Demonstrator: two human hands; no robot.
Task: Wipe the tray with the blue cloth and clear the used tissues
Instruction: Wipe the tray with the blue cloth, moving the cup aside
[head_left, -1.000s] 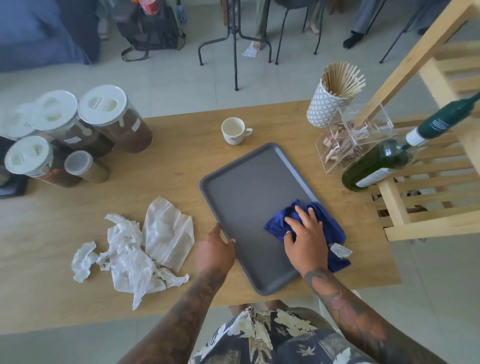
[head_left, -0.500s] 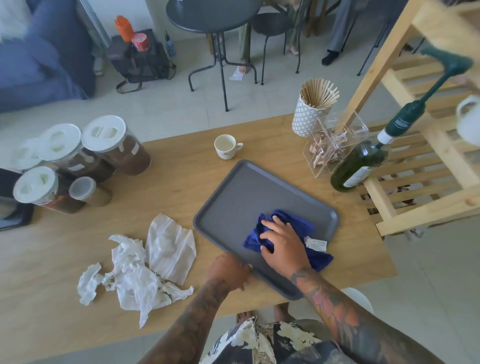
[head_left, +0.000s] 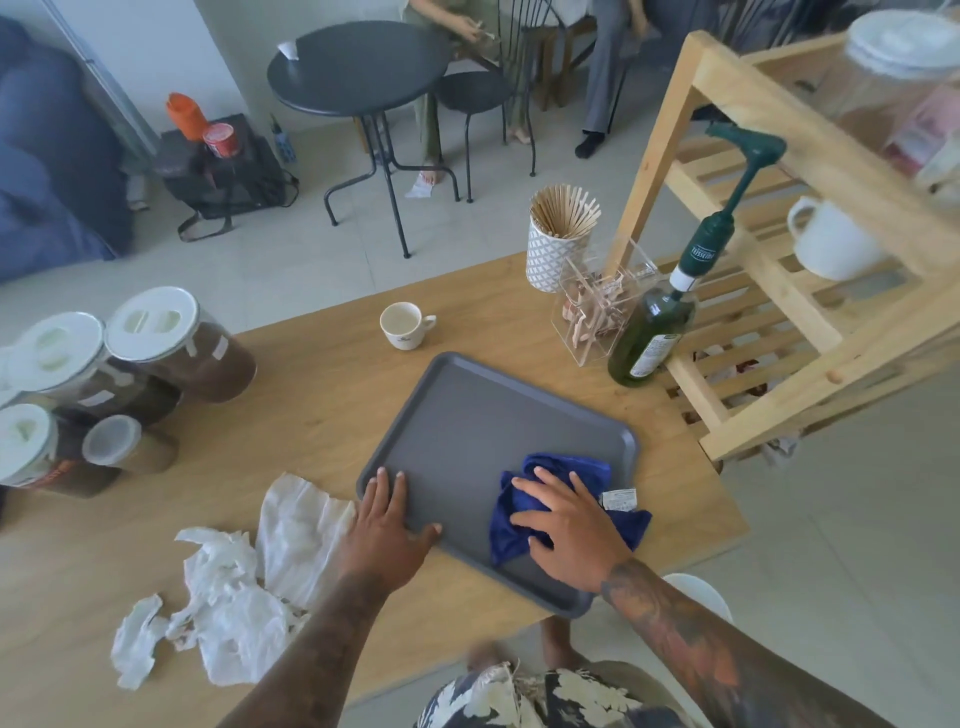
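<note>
head view: the right hand (head_left: 563, 530) presses the crumpled blue cloth (head_left: 550, 499), fingers spread, on the flat grey plastic tray's (head_left: 467, 415) near right corner; the left hand (head_left: 387, 525), flat and open, steadies its left edge. crumpled white used tissues (head_left: 234, 587) lie left on the wooden bench (head_left: 311, 395), uncleared.

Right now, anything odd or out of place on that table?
Torn, crumpled used tissues lie loose on the table left of the tray. The tray sits skewed, its near corner overhanging the table edge. Nothing looks spilled.
</note>
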